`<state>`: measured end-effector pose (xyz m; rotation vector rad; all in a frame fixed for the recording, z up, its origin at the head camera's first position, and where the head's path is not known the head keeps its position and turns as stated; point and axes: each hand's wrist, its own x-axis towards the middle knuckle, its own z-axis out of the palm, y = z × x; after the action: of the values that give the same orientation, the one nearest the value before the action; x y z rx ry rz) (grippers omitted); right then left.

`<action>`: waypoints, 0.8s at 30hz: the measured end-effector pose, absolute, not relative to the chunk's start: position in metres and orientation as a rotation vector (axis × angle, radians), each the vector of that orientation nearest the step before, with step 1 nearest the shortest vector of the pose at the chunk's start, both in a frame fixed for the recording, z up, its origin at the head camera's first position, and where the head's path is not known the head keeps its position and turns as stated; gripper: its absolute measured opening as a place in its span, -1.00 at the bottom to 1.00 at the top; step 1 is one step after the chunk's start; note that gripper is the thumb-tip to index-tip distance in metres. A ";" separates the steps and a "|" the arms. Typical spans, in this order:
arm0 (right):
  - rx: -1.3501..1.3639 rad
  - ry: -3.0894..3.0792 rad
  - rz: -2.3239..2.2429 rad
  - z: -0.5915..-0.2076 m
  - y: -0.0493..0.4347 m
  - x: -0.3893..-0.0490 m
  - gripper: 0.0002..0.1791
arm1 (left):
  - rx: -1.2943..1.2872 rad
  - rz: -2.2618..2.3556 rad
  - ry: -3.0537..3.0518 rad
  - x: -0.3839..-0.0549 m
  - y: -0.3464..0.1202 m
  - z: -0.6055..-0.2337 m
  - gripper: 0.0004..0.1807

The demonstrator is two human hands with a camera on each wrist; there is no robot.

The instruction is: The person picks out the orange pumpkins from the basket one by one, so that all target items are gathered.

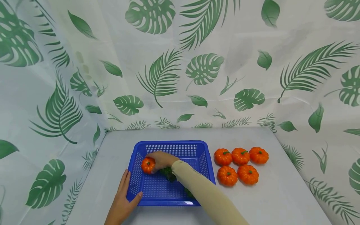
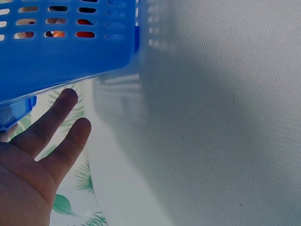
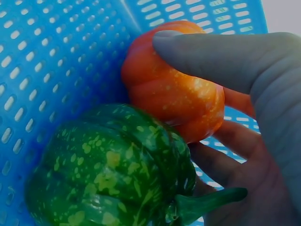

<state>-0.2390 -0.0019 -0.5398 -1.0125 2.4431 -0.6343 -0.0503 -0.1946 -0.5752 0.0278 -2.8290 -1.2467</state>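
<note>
Inside a blue plastic basket (image 1: 157, 200), my right hand (image 1: 161, 159) grips a small orange pumpkin (image 1: 147, 165) near the left wall. The right wrist view shows my thumb across the pumpkin (image 3: 169, 89) and fingers around its far side. Just beside it lies a green pumpkin with yellow speckles and a curved stem (image 3: 113, 169), partly under my arm in the head view. More green (image 1: 189, 193) shows by the basket's front wall, mostly hidden by the sleeve. My left hand (image 1: 122, 198) rests at the basket's front left corner, its fingers straight along the outer side.
Several orange pumpkins (image 1: 227, 175) stand on the white table (image 1: 270, 193) to the right of the basket, in two rows. A white sheet with green leaf prints (image 1: 174, 118) hangs behind the table and along both sides.
</note>
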 end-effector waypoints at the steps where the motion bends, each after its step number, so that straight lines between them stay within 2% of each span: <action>1: -1.011 2.437 -0.650 -0.540 -0.002 -0.239 -0.27 | 0.029 -1.249 -2.830 -0.050 -0.195 -0.575 0.14; 24: -1.034 2.385 -0.921 -0.524 0.017 -0.243 -0.16 | 0.071 -1.213 -2.874 -0.050 -0.193 -0.571 0.15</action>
<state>-0.2432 0.0175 -0.5236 -1.0344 2.3852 -0.9210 -0.0500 -0.1932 -0.5709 0.0705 -2.8736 -1.2128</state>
